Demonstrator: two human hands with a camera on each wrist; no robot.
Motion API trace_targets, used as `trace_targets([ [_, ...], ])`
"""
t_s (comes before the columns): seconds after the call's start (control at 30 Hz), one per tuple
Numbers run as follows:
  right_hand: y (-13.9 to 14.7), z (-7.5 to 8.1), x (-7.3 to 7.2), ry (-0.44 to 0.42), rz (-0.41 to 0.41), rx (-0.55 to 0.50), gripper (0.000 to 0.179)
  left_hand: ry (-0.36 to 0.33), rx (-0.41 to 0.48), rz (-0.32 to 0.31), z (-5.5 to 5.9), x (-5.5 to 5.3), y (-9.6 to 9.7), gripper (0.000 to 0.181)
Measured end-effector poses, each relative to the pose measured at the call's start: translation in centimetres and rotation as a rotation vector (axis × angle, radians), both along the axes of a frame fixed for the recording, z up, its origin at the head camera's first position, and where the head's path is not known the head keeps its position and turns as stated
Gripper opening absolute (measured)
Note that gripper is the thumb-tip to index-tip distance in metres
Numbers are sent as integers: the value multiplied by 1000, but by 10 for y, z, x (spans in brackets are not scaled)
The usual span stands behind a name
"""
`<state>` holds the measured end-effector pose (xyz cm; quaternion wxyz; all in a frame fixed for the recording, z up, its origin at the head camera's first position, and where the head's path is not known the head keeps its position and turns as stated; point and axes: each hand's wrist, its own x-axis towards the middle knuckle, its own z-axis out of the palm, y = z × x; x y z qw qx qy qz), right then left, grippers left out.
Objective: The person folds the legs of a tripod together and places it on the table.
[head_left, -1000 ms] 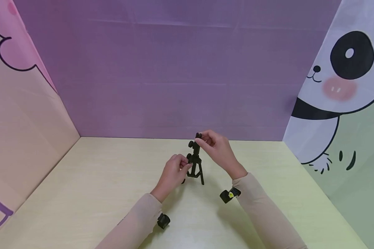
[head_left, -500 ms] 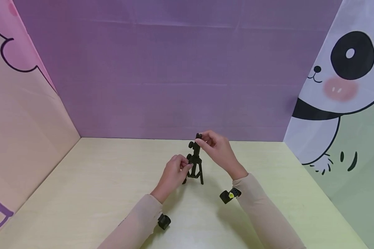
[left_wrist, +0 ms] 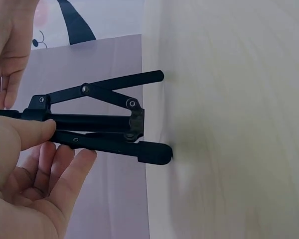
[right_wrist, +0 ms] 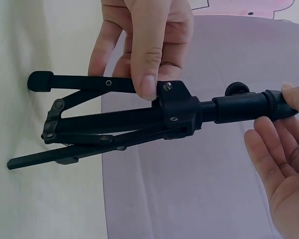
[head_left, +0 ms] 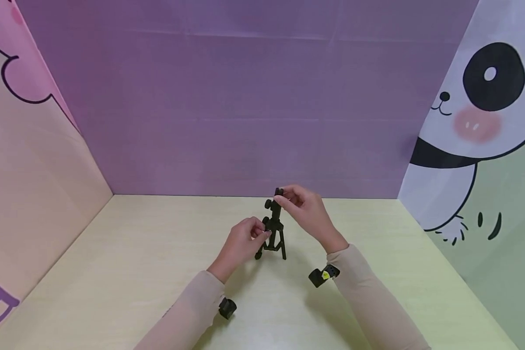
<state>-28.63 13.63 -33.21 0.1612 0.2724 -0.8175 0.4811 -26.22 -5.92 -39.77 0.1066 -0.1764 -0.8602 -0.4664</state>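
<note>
I see a small black tripod (head_left: 273,232) standing upright just below the centre of the frame, legs only partly spread, feet on the pale tabletop, with a short column and a knob at its side near the top

A black tripod (right_wrist: 139,114) lies across the frame, the left hand (right_wrist: 144,40) pinching its hub from above, the right hand (right_wrist: 284,149) holding its head at right.

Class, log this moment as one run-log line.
left hand: pinches tripod hub | right hand: pinches tripod top | tripod: upright on table
</note>
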Motion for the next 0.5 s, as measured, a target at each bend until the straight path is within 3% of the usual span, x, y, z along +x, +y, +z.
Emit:
trace_targets([
  [0.5,3,-4,2,-4,-3,0,30,27,-37,2,1,-2,-8,12],
])
